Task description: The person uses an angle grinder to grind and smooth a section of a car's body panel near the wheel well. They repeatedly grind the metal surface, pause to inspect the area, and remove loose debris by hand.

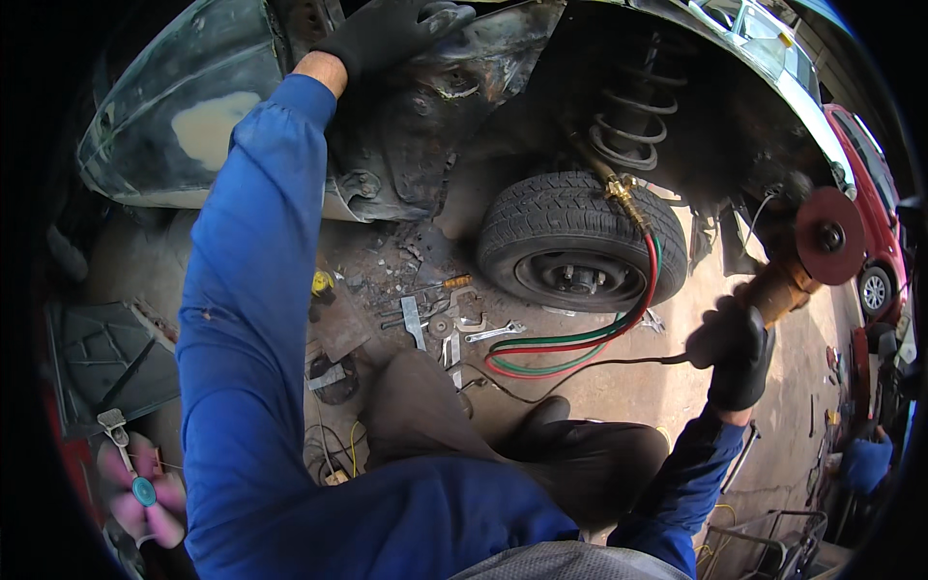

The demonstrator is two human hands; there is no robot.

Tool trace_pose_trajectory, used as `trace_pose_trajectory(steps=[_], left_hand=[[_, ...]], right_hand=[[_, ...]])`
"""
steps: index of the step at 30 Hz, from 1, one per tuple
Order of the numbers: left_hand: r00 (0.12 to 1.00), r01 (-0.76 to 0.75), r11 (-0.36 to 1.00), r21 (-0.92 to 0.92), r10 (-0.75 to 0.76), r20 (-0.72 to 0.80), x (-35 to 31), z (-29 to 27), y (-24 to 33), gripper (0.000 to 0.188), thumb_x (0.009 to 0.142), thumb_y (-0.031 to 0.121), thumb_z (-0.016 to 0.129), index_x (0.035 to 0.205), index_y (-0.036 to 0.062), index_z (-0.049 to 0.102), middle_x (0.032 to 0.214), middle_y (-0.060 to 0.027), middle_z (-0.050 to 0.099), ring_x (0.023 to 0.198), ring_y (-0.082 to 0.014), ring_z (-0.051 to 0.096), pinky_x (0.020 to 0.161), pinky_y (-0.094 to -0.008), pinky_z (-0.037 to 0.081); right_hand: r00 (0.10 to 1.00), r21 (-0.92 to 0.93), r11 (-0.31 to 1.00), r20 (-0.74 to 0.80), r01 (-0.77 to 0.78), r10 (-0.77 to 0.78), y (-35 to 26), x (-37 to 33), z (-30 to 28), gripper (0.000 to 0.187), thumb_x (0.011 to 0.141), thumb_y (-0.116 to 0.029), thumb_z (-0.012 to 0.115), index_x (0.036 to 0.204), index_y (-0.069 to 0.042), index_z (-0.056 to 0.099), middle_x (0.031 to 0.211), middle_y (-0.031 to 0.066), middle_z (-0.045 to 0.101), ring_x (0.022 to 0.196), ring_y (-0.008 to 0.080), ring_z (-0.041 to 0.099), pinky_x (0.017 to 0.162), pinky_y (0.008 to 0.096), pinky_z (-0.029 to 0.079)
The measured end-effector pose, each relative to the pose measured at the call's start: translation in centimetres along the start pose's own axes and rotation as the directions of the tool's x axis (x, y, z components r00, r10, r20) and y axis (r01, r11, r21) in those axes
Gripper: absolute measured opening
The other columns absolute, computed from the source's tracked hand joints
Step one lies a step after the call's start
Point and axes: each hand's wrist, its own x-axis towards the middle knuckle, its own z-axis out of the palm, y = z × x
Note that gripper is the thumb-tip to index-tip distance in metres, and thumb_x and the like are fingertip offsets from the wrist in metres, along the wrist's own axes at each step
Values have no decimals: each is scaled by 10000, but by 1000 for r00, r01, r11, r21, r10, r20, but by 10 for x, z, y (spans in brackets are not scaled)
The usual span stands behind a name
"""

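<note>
Gripping an angle grinder (781,288), the gloved right hand (739,353) has its fingers closed round the body, whose long axis slants up and rightward to the disc (829,201). The left hand (391,41), nearer the scorched car panel (416,135), lies at its top; whether those fingers grip, I cannot tell. The grinder looks worn orange-brown, its disc dull red, right of the wheel (570,213).
</note>
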Motion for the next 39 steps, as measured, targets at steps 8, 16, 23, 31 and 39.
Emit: trace_pose_trajectory(steps=[8,16,23,31,39], left_hand=[[939,-57,968,243,135,-317,-2,26,-24,448,1053,523,578,1047,148,823,1025,-167,797,966,-373,758,862,-521,574],[909,25,942,334,118,-400,5,42,-31,464,1047,554,551,1058,181,827,1017,-137,809,898,-363,767,838,-533,577],[880,58,918,392,139,-455,8,51,-38,425,1031,532,571,1053,190,824,1026,-110,816,885,-356,767,818,-529,580],[837,-14,908,419,240,-491,9,55,-45,388,1023,521,584,1030,217,827,1019,-95,816,862,-344,764,790,-523,579],[859,-20,909,415,228,-458,8,54,-46,355,1020,475,587,1029,209,822,1013,-97,811,859,-337,762,781,-522,575]], right_hand=[[930,265,948,360,-175,71,19,7,173,390,966,-125,737,1306,35,631,1087,112,742,909,198,738,832,352,619],[975,89,995,215,42,-60,40,50,223,497,1080,-503,608,1206,-23,623,875,100,701,707,215,723,642,342,616],[977,67,983,118,171,-178,73,83,226,514,1151,-487,422,1286,-29,612,978,109,692,795,213,723,700,344,612],[993,-4,1000,113,13,-12,69,96,238,588,1149,-530,462,1267,5,673,1003,118,728,871,212,705,748,362,568],[979,67,995,188,71,-82,46,98,258,421,955,-303,845,1216,-22,672,974,2,709,833,79,652,749,267,537]])
